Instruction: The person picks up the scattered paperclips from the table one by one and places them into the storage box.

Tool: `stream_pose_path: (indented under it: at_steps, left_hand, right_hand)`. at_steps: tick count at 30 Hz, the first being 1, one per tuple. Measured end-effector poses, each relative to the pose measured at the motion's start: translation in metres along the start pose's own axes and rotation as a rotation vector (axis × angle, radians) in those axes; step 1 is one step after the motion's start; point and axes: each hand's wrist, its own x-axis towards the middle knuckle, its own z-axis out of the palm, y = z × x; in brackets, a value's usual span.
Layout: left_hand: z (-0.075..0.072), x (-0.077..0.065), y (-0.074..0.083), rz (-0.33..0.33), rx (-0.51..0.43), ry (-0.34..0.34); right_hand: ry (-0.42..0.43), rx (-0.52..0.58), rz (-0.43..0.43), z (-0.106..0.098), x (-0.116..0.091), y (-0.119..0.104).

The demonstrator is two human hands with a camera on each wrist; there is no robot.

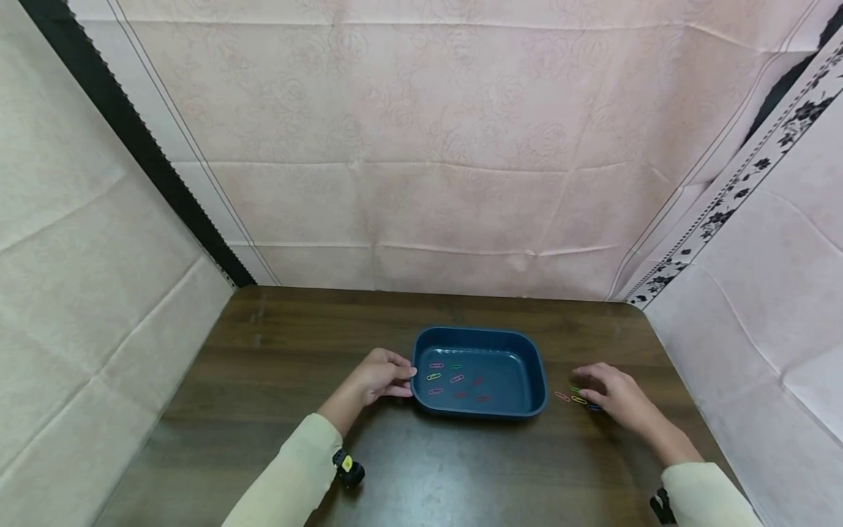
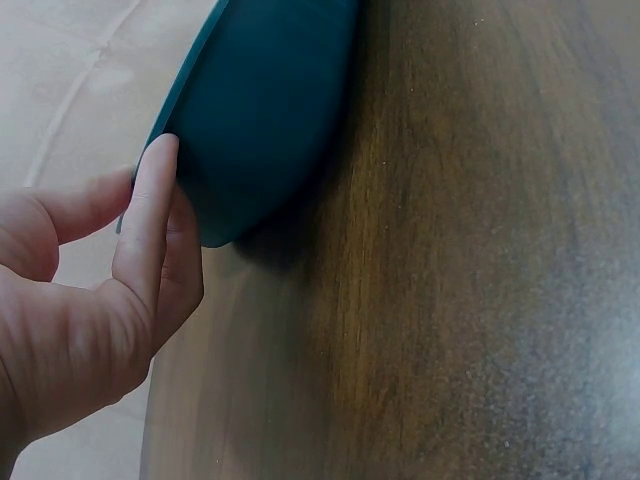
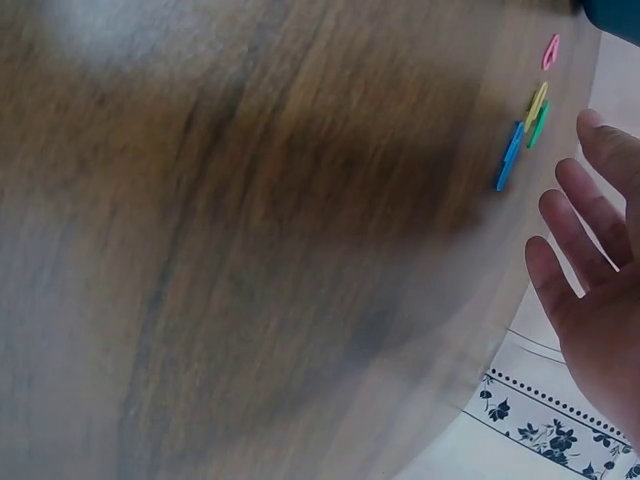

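Observation:
A dark blue rectangular tray (image 1: 520,377) sits on the wooden table with several coloured paper clips lying in its left and middle part, among them a yellow paper clip (image 1: 433,377). My left hand (image 1: 382,375) pinches the tray's left rim between thumb and fingers. Right of the tray my right hand (image 1: 612,395) hovers over a small group of loose clips, its fingers loosely bent and holding nothing. In the right wrist view that group shows as a pink clip (image 3: 550,52), a yellow clip (image 3: 535,108), a green clip (image 3: 538,125) and a blue clip (image 3: 509,157).
The brown wooden table (image 1: 296,344) carries the tray near its far edge. Pale patterned cloth (image 1: 421,146) hangs behind it, with more cloth at both sides. A black strap with a small device (image 1: 347,468) is worn on the left wrist.

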Motion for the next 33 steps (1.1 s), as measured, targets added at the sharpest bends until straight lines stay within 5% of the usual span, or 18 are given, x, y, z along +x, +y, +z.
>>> stream_pose_path:
  at_steps: [16, 33]
  left_hand:
    - [0.0, 0.0, -0.001, 0.01, -0.009, 0.003]
    - [0.0, -0.001, 0.0, 0.007, -0.001, 0.005]
  right_hand:
    - [0.034, -0.081, -0.058, 0.01, 0.006, 0.011]
    - [0.012, -0.056, -0.021, 0.015, 0.017, 0.011]
